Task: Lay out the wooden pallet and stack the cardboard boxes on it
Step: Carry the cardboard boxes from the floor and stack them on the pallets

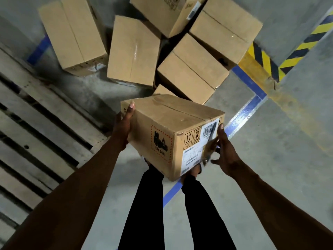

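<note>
I hold a cardboard box (173, 123) in the air in front of me, above my feet. It carries a barcode label and a red-dashed UN 3481 mark. My left hand (124, 125) grips its left side with the thumb up along the top edge. My right hand (223, 148) grips the right side by the label, thumb up and fingers curled under the bottom edge. The wooden pallet (45, 123) lies flat on the floor at my left with no box showing on its slats. Several more cardboard boxes (133, 51) lie in a loose pile on the floor ahead.
Blue tape lines (248, 80) mark the grey concrete floor. A yellow and black striped kerb (266, 62) runs at the upper right. My legs in black trousers (144, 204) stand below the held box. Open floor lies to my right.
</note>
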Motion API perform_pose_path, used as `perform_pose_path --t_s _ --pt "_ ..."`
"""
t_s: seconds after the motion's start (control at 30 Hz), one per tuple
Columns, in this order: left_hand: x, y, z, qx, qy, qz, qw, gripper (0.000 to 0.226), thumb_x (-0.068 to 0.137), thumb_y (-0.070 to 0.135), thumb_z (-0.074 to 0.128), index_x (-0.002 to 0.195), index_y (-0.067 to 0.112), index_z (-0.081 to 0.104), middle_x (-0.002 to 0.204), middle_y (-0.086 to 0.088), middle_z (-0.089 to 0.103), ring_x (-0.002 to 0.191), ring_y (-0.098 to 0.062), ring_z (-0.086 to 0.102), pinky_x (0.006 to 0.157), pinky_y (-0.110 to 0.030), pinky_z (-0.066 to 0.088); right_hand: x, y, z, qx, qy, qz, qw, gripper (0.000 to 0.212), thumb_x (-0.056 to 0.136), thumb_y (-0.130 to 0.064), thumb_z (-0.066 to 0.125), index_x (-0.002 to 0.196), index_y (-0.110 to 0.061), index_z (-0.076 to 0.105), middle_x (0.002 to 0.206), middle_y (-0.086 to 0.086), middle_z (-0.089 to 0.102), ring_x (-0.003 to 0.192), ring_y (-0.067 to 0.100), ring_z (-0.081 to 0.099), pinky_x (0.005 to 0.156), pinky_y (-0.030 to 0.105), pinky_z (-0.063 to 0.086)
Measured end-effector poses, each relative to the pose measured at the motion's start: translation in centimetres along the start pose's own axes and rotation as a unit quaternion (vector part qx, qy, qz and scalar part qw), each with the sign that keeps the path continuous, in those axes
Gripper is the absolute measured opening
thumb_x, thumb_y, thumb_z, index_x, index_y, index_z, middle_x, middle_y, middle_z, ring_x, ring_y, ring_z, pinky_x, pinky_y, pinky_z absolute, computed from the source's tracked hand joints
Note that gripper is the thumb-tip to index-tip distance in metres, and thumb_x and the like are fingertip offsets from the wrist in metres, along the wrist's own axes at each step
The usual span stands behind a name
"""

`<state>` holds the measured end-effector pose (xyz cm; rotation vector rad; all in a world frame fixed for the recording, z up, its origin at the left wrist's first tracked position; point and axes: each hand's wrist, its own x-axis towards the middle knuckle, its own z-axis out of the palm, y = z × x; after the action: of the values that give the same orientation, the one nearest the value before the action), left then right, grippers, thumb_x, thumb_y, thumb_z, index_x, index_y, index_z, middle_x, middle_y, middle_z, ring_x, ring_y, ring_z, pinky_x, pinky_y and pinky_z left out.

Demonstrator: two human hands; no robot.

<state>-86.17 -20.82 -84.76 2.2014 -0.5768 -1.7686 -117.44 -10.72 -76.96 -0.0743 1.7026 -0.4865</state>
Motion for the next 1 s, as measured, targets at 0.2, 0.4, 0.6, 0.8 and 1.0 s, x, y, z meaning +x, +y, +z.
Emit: perform_pose_path --t_s 0.2,0.4,0.6,0.8,1.0 --pt "-7.2 1.8 -2.7 -0.007 0.053 -0.042 0.998 0.102 0.066 0.105 0.044 0.132 0.028 0.056 0.123 -0.007 0.061 0.107 -0.031 0.060 0.097 -0.055 0.051 -6.4 -2.9 0.1 -0.011 0.017 0.019 1.000 0.057 0.094 -0.078 0.037 0.139 -0.043 0.046 0.160 0.006 0.044 0.147 0.034 0.039 0.115 0.070 0.030" --pt "-26.2 6.1 -7.6 -0.080 0.102 -0.014 0.992 0.134 0.040 0.110 0.052 0.144 0.026 0.055 0.135 -0.007 0.062 0.104 -0.027 0.061 0.088 -0.048 0.052 -22.1 -9.7 -2.0 -0.065 -0.013 -0.010 0.998 0.077 0.086 -0.085 0.045 0.142 -0.034 0.053 0.156 0.010 0.050 0.133 0.032 0.051 0.107 0.063 0.045" --pt "-42.7 6.0 -11.8 -0.196 0.134 -0.004 0.971 0.084 0.077 0.089 0.060 0.142 0.036 0.051 0.139 -0.003 0.054 0.121 -0.032 0.052 0.099 -0.059 0.048 -34.8 -13.9 -3.5 -0.097 -0.076 -0.087 0.989 0.104 0.061 -0.098 0.056 0.139 -0.029 0.062 0.144 0.012 0.059 0.129 0.036 0.056 0.094 0.056 0.056" --pt "-49.8 0.4 -19.4 -0.319 0.153 0.010 0.935 0.083 0.084 0.079 0.064 0.150 0.031 0.047 0.146 -0.009 0.050 0.124 -0.035 0.046 0.099 -0.065 0.046 -41.8 -14.5 1.4 -0.099 -0.186 -0.146 0.967 0.070 0.090 -0.081 0.049 0.130 -0.027 0.070 0.110 0.011 0.065 0.093 0.029 0.060 0.075 0.045 0.059" --pt "-53.8 -7.1 -29.6 -0.400 0.178 0.035 0.899 0.079 0.084 0.081 0.061 0.145 0.031 0.051 0.139 -0.008 0.053 0.127 -0.038 0.049 0.108 -0.070 0.041 -47.8 -7.9 13.3 -0.144 -0.226 -0.198 0.943 0.061 0.095 -0.071 0.053 0.118 -0.018 0.073 0.105 0.010 0.069 0.087 0.027 0.063 0.072 0.041 0.060"
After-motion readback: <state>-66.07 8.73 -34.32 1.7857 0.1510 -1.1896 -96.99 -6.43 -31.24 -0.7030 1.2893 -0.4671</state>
